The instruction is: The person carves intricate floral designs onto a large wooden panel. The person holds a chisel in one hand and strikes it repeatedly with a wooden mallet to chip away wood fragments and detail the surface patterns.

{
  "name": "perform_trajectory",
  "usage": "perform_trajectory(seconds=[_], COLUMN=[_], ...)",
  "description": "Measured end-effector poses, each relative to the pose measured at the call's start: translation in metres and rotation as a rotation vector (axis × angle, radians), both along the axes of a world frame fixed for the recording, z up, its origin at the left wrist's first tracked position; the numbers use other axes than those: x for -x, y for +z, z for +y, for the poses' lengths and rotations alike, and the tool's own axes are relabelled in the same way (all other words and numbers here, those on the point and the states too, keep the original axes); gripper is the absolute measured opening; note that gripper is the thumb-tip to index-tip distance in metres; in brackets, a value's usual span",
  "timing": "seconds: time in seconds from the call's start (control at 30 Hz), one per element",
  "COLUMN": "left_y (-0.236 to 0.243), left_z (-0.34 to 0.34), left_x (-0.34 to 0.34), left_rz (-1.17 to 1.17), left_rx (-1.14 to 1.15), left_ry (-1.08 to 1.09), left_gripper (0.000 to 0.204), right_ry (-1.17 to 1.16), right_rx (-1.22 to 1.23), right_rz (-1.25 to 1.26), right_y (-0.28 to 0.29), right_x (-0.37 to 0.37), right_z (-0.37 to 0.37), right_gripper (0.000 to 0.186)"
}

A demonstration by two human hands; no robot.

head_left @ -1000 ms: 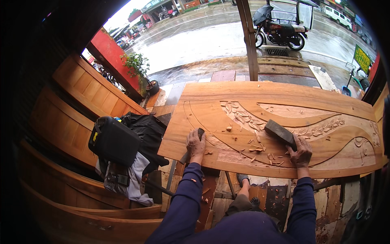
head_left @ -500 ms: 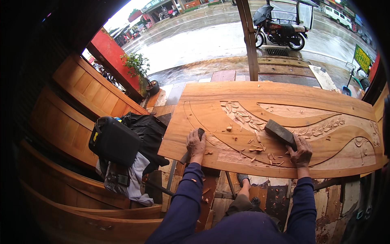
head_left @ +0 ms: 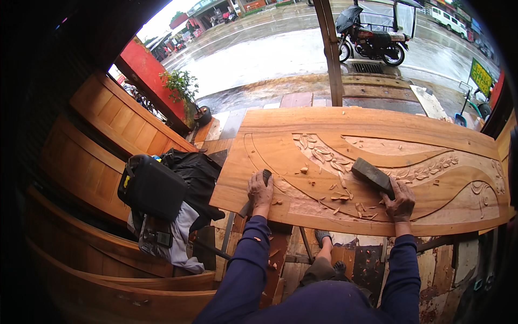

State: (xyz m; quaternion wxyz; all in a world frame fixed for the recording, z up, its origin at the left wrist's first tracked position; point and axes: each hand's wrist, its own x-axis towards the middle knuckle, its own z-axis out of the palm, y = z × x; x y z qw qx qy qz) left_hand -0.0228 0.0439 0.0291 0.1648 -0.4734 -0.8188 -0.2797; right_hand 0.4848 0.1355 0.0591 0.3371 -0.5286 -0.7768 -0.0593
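Brown wood, smooth and lightly grained: one carved panel (head_left: 318, 122), laid flat in front of the person; it serves as landmark for all positions below.

Left hand (head_left: 260, 195): at the near left edge of the panel, fingers curled around a dark bar (head_left: 266, 175). One end of the bar shows past the fingers, the other below the hand near the panel's edge; middle covered, kind of tool cannot be told.

Right hand (head_left: 399, 202): over the near half of the panel, right of its middle. Thumb and fingers clamp the near end of a dark block (head_left: 371, 176), which lies slantwise across the panel, far end pointing left. Full contact underneath cannot be told.

Leaf carving (head_left: 326, 157) runs in a curved band along the panel. Wood shavings (head_left: 341, 196) lie scattered on the panel between the two hands; more on the plank floor (head_left: 368, 270) below its near edge.

Left of the panel: black case (head_left: 154, 186), grey cloth (head_left: 186, 229) hanging beneath it, and wooden doors (head_left: 116, 116) leaning farther out. Beyond the panel's far edge: brown post (head_left: 331, 59), potted plant (head_left: 183, 86) toward the left, parked motorcycle (head_left: 377, 43) on the wet street (head_left: 259, 59).
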Motion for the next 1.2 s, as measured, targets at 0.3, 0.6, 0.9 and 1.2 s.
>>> perform_trajectory(seconds=[0.3, 0.6, 0.9, 1.2], left_y=[-0.009, -0.014, 0.001, 0.042], left_z=[0.002, 0.004, 0.004, -0.009], left_x=[0.007, 0.019, 0.028, 0.045], left_rz=[0.025, -0.011, 0.18, -0.278], left_rx=[0.007, 0.057, 0.014, -0.172], left_ry=[0.002, 0.013, 0.129, 0.199], left_gripper=[0.047, 0.047, 0.051, 0.052], right_ry=[0.019, 0.059, 0.08, 0.097], right_rx=[-0.041, -0.14, -0.069, -0.012], right_rz=[-0.024, -0.009, -0.052, -0.193], right_y=[0.004, 0.003, 0.006, -0.006], right_x=[0.006, 0.009, 0.009, 0.008], right_z=[0.0, 0.008, 0.01, 0.014], right_gripper=[0.059, 0.046, 0.048, 0.058])
